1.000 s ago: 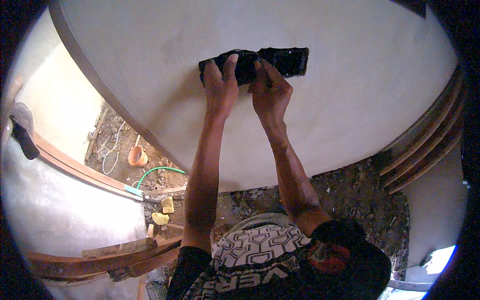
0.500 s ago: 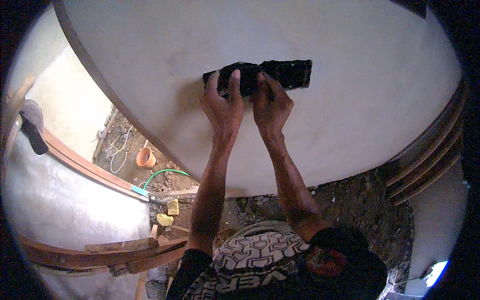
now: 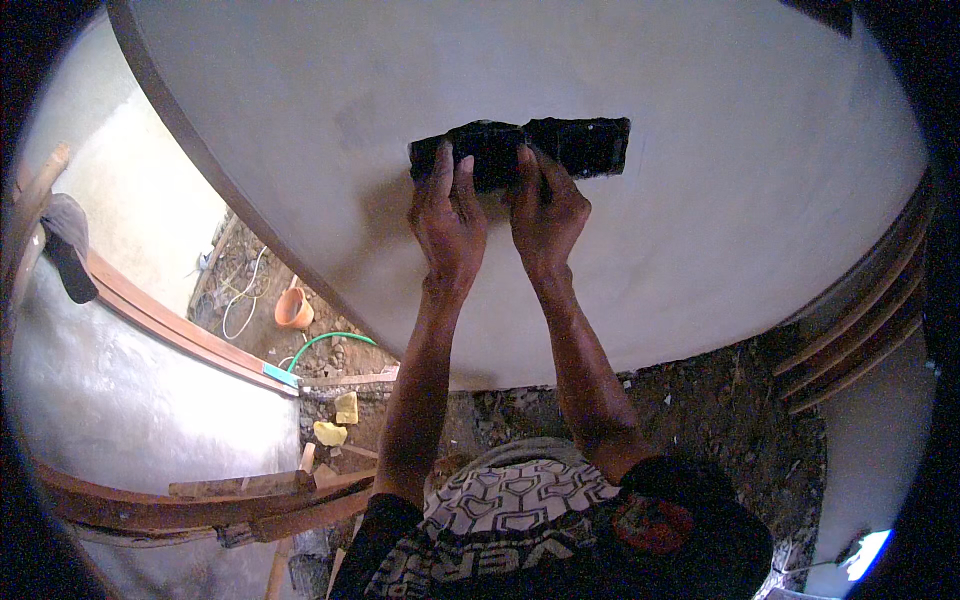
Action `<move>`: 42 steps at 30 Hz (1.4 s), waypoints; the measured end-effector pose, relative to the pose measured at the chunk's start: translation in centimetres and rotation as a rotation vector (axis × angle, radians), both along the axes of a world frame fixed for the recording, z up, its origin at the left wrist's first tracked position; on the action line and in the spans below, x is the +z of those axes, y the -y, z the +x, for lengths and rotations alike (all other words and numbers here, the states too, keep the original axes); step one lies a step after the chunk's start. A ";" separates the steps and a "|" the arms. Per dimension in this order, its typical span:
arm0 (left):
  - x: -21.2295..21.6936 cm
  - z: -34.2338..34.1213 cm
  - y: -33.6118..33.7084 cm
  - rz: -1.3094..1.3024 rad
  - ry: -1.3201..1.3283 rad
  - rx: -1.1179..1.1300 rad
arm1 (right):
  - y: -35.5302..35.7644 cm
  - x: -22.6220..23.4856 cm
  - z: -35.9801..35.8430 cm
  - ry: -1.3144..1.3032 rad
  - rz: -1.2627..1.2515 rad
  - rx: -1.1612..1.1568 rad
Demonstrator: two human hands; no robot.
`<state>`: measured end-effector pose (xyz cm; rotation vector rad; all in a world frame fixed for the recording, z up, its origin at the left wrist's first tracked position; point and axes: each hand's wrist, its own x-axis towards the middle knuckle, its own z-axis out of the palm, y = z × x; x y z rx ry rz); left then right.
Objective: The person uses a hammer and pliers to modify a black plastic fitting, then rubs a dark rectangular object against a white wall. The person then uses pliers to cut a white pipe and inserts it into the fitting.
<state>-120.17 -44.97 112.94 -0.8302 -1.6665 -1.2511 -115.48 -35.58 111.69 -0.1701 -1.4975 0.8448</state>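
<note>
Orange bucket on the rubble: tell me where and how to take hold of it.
Pinch the rim of the orange bucket, probably best from above: its wide mouth appears open upward, leaving an edge to grasp. The green hose curves just below it in the picture, so I would avoid that side.

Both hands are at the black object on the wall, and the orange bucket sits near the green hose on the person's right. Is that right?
One slip: the orange bucket is on the person's left, as the head view shows. It is near the green hose, and left hand and right hand are at the black object on the wall.
</note>
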 end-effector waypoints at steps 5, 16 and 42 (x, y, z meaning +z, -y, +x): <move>0.2 0.1 -0.2 0.027 0.020 -0.054 | -0.2 0.3 0.6 0.084 -0.051 0.006; -0.1 -0.3 -0.5 0.092 -0.003 -0.031 | -0.1 0.6 0.5 0.027 -0.029 0.034; -1.2 0.8 1.2 -0.307 0.237 0.042 | -0.5 0.1 0.6 0.035 -0.088 0.075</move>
